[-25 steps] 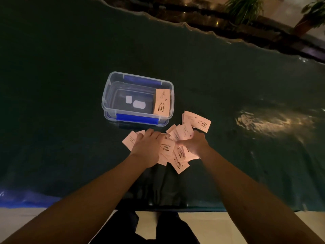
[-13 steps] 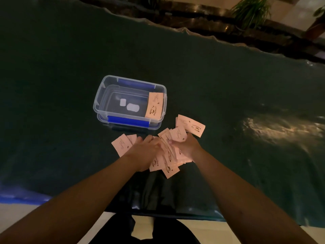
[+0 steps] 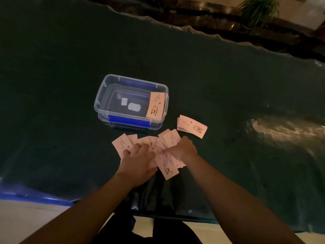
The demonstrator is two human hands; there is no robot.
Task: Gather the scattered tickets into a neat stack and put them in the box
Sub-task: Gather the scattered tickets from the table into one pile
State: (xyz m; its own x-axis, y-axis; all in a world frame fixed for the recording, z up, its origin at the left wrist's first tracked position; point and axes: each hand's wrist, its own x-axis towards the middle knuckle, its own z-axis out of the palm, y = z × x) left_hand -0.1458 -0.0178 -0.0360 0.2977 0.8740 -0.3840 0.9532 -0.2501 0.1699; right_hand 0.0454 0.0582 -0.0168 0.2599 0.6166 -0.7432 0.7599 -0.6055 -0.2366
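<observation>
Many pale pink tickets (image 3: 154, 150) are spread in a loose, overlapping fan on a dark green tabletop (image 3: 246, 85), just in front of a clear plastic box (image 3: 105, 95) with blue clips. One ticket (image 3: 156, 107) is propped inside the box against its right wall. A small separate bundle of tickets (image 3: 191, 126) is seen lying to the right of the box, apart from the fan. The left hand (image 3: 137, 160) is laid flat on the left part of the fan, fingers spread, pinning the paper down. The right hand (image 3: 182, 150) is curled over the right part, and a few tickets appear to be pinched under its fingers, though the dim light makes this uncertain. The gathering step is judged to be under way. It is likely done best if the loose edges are swept inward from both sides, the outlying tickets are drawn in, and the pile is squared before being lifted.
</observation>
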